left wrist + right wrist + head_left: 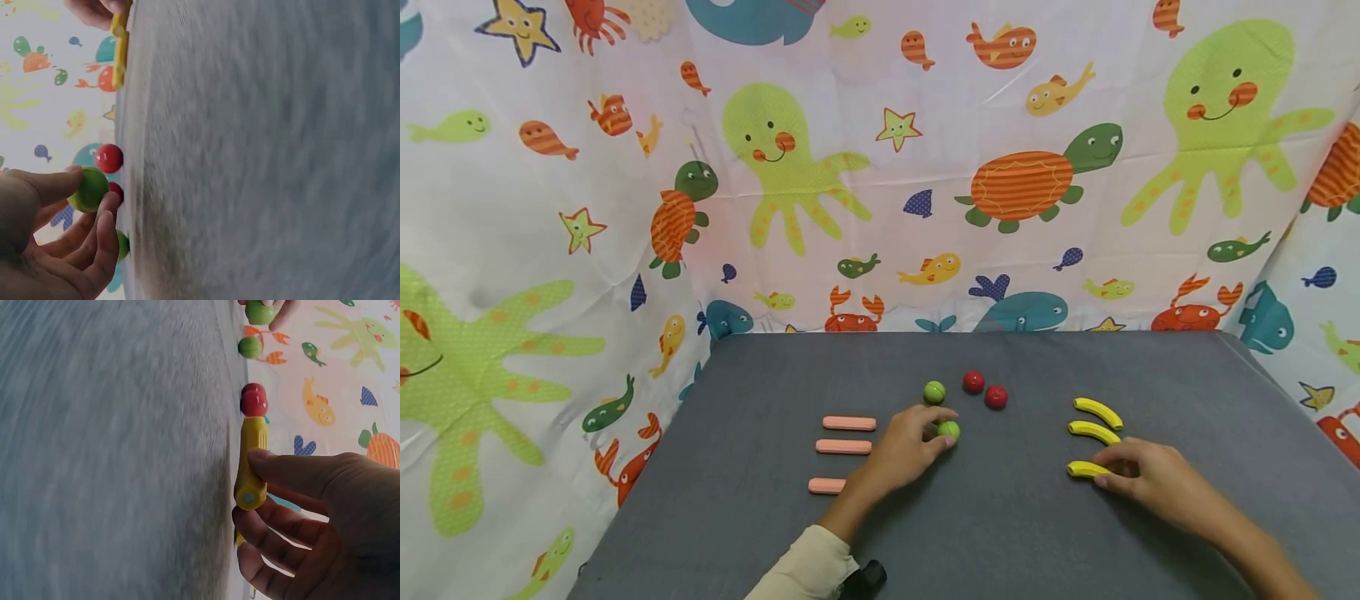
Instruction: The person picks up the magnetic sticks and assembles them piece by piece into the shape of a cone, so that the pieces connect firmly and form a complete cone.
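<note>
My left hand point(904, 450) pinches a small green ball point(91, 189) between thumb and fingertips, near the middle of the table. Just behind it on the table sits a second green ball point(934, 392). Two shiny red balls point(973, 382) lie a bit farther back to the right. Over on the right side, my right hand point(1157, 479) holds the nearest yellow toy banana point(251, 464) by its right end, thumb on one side and fingers on the other. Two more toy bananas point(1093, 432) lie behind that one, the closer partly covered by the hand.
Three pink sausage-like sticks point(849, 423) lie in a column left of my left hand, the nearest partly hidden by the wrist. Grey cloth covers the table point(1000, 533). A white curtain point(850, 283) printed with sea animals hangs behind and along both sides.
</note>
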Demonstrator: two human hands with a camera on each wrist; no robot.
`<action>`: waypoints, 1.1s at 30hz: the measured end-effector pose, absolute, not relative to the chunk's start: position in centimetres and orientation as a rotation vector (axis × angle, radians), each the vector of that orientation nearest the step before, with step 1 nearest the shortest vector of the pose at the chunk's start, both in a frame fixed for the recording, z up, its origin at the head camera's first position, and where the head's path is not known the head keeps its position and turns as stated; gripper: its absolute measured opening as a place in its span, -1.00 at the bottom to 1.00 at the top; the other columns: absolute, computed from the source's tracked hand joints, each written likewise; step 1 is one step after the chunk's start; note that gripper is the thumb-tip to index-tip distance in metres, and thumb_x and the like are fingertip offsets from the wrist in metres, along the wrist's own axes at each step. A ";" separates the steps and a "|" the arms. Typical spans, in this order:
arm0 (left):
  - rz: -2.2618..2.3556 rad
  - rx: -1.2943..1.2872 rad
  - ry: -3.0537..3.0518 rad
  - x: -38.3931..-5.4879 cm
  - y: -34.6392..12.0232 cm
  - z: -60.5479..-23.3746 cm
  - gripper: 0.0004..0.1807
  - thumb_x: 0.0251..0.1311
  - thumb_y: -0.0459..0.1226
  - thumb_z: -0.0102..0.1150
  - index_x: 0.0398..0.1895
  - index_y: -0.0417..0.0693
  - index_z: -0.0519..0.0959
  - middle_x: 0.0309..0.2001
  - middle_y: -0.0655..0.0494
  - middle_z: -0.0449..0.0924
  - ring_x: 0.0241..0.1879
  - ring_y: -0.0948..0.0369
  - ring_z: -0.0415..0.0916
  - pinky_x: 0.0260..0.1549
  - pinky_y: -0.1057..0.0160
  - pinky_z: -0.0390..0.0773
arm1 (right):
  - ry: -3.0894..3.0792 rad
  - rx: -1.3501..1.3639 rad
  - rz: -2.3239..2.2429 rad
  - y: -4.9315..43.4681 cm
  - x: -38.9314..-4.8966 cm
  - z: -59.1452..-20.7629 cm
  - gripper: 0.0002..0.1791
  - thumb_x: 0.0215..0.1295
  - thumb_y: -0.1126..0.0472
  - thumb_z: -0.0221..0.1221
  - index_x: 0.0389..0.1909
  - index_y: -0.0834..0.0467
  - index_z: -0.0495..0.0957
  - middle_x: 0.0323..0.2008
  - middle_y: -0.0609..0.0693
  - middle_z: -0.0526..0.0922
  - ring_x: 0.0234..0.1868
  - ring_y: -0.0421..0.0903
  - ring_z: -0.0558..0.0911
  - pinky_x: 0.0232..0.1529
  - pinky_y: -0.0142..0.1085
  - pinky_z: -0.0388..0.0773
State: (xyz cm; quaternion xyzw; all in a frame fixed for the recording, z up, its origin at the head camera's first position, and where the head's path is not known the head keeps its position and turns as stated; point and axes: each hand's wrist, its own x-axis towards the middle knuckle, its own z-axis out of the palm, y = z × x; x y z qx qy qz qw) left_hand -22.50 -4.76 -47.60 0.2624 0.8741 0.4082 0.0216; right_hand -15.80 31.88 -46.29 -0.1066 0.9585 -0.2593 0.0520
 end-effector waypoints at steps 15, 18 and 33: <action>1.337 0.761 2.513 -20.1 -3.5 -47.6 -0.62 0.28 -0.17 0.52 0.15 0.06 0.73 -0.04 0.30 0.72 -0.22 0.48 0.62 -0.21 0.40 0.60 | 2.850 -0.343 -0.983 27.3 -16.2 -45.7 -0.79 0.25 0.14 0.50 -0.13 0.07 0.77 -0.35 -0.18 0.68 -0.36 -0.31 0.56 -0.35 -0.36 0.53; 1.333 0.739 2.491 -19.8 -3.0 -47.6 -0.62 0.28 -0.19 0.51 0.15 0.04 0.74 -0.06 0.34 0.72 -0.26 0.49 0.60 -0.26 0.41 0.58 | 2.803 -0.343 -1.029 26.3 -16.3 -45.5 -0.78 0.26 0.16 0.49 -0.12 0.11 0.78 -0.33 -0.15 0.69 -0.34 -0.25 0.59 -0.35 -0.35 0.55; 1.354 0.781 2.516 -19.0 -1.1 -47.9 -0.66 0.23 -0.24 0.55 0.06 -0.07 0.77 -0.19 0.20 0.63 -0.33 0.52 0.52 -0.27 0.46 0.55 | 2.712 -0.434 -1.146 23.9 -15.9 -46.1 -0.79 0.30 0.19 0.46 -0.09 0.16 0.75 -0.32 -0.12 0.73 -0.37 -0.29 0.63 -0.40 -0.35 0.57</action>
